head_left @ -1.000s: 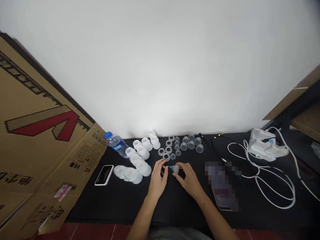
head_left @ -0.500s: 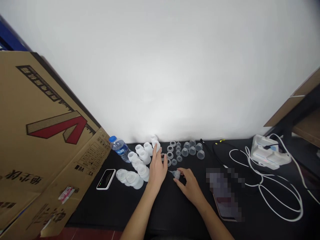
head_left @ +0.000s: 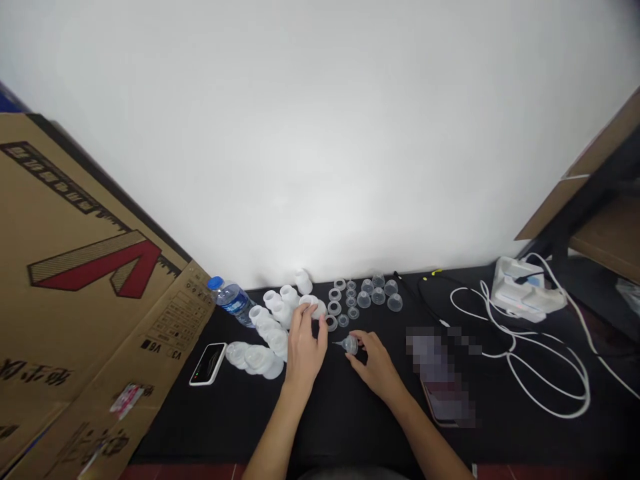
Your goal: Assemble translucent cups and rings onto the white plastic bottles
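Note:
My right hand [head_left: 376, 364] pinches a small clear plastic nozzle piece [head_left: 349, 345] on the black table [head_left: 350, 427]. My left hand [head_left: 305, 345] reaches forward, its fingers curled round a white plastic bottle part [head_left: 314, 305] at the end of a row of like white parts [head_left: 273, 325]. Clear rings [head_left: 335, 309] and small clear caps [head_left: 379, 295] lie in rows just beyond both hands.
A large cardboard box [head_left: 85, 313] leans at the left, with a water bottle [head_left: 231, 299] and a phone [head_left: 208, 364] beside it. Another phone [head_left: 443, 400] lies right of my right hand. White cable loops [head_left: 530, 360] and a white charger unit [head_left: 523, 297] sit at the right.
My left hand left the nozzle piece, reached forward to the white parts and took hold of one, drawing it slightly back. My right hand stayed on the nozzle piece.

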Demonstrator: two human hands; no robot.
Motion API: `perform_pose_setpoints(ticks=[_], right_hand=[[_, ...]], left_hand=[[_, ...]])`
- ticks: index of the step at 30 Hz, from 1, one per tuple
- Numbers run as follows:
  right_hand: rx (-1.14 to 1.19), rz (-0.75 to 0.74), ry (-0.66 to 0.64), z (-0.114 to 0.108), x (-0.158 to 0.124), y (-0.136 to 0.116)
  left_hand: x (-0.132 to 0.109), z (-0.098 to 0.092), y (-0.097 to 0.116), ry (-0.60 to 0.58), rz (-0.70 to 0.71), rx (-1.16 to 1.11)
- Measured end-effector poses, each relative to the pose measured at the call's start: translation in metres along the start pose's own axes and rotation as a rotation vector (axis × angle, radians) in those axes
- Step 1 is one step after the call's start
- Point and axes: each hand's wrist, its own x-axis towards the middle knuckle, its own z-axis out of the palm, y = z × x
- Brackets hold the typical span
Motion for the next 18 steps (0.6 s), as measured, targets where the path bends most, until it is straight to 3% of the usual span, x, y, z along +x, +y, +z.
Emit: perform_pose_setpoints(ticks=[6, 11, 14, 18], right_hand=[[-0.023, -0.02, 0.023, 0.002, -0.001, 0.001], [-0.131, -0.129, 0.09, 0.002, -0.001, 0.001], [-0.204, -0.143, 0.149, 0.004, -0.002, 0.003], [-0.276, -0.125, 0.161, 0.005, -0.002, 0.003]], left_hand=[[-0.041, -0.019, -0.006, -0.055, 0.142, -0.031], [-0.045, -0.012, -0.015, -0.115, 0.221, -0.054], [-0.04, -0.002, -0.021, -0.114, 0.187, -0.079], [-0.043, 0.012, -0.029, -0.036, 0.039, -0.15]])
